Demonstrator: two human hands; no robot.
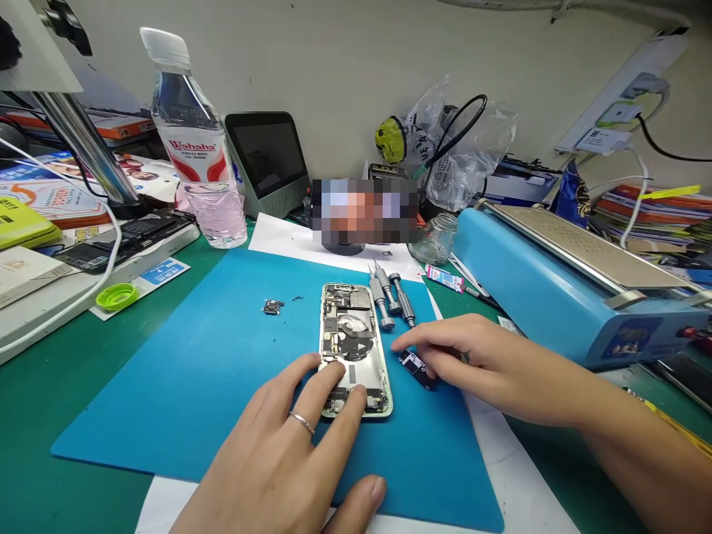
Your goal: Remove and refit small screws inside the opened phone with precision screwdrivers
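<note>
An opened smartphone housing (351, 374) lies on the blue mat, its circuit boards and bare metal interior showing. My left hand (289, 445) has its fingers spread, with fingertips resting on the phone's lower part and left edge. To the phone's right is a small black phone module (414, 365) with silver contacts. My right hand (478, 363) is beside that module, index finger stretched out past it and thumb at its right edge; whether they touch is unclear. Several grey screwdrivers (383, 285) lie just beyond. A small black component with a bracket (272, 306) sits left of the phone.
The blue mat (167, 400) covers the middle of the green table. A water bottle (200, 163) and a grey smart display (270, 159) stand behind it. At right is a blue machine (534, 289) with a flat plate. A glass jar (437, 237) stands near the screwdrivers.
</note>
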